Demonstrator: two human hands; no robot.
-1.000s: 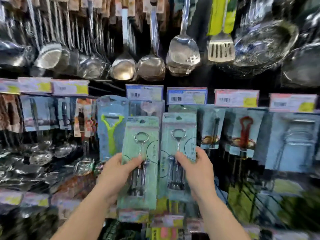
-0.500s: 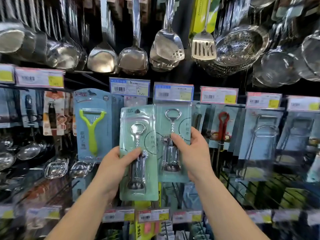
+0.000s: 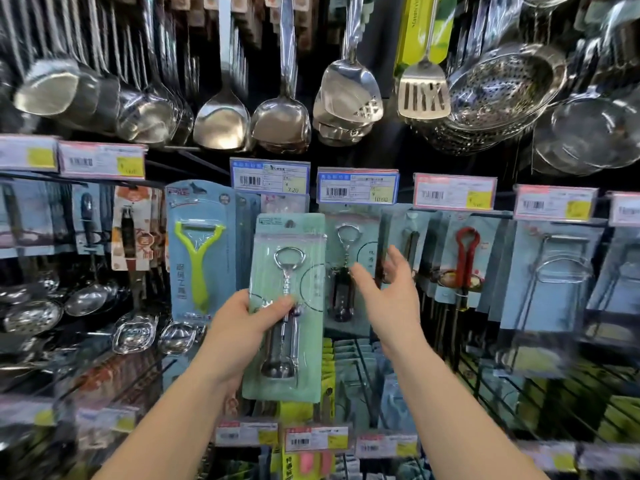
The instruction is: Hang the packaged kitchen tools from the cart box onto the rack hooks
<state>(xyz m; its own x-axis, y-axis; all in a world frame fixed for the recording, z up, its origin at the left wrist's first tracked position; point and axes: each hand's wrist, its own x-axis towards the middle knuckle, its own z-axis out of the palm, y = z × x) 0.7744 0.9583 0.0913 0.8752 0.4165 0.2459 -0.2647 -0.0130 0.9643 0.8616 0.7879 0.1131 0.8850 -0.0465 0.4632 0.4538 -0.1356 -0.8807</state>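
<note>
**Right hand lets go of the hung pack**

The right hand (image 3: 388, 299) has come off the corkscrew pack on the hook (image 3: 349, 271), fingers now spread, just beside it. That pack hangs under the price tag (image 3: 356, 186). The left hand (image 3: 242, 327) still pinches the second corkscrew pack (image 3: 287, 306), raised left of the hung one.
</note>
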